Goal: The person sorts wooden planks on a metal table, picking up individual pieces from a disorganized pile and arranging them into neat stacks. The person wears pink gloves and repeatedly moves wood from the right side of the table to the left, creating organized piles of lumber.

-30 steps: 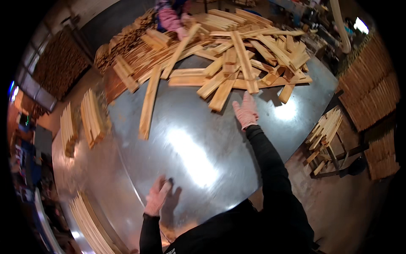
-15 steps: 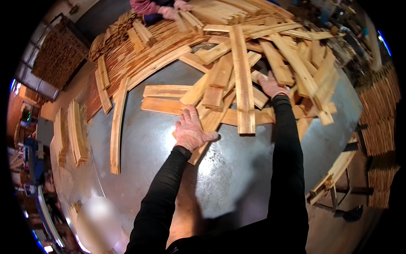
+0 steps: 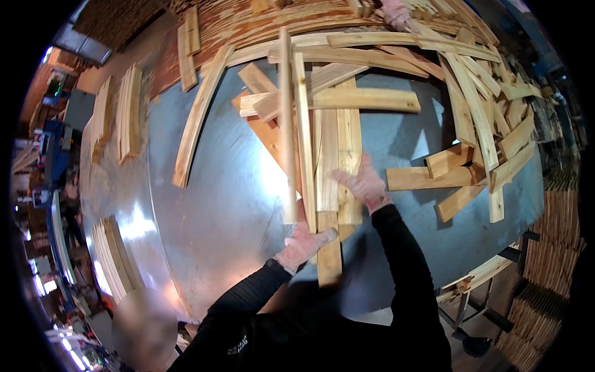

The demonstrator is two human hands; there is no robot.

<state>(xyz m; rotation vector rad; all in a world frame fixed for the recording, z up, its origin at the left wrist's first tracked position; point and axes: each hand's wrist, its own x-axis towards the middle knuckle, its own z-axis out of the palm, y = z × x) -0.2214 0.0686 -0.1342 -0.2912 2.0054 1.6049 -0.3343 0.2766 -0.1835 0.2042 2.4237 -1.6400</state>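
Several long wooden boards lie lengthwise in a loose bundle in front of me. My left hand, in a pale pinkish glove, grips the near left side of the bundle, its thumb across a narrow board standing on edge. Left of that leans another upright-edged board. My right hand, gloved alike, holds the bundle's right side, thumb over a flat board and fingers along the edge of a wider board. One board sticks out toward me below the hands. A crosswise board rests over the far part.
A tangled heap of boards covers the right of the metal table. A single board lies at left, with stacked boards beyond it. At the far edge is another person's gloved hand. Bundled wood stands at right.
My hands have come closer together and now hold boards between them. Boards from the crossed pile now lie lengthwise toward me. The view has shifted, and the heap now sits farther right.
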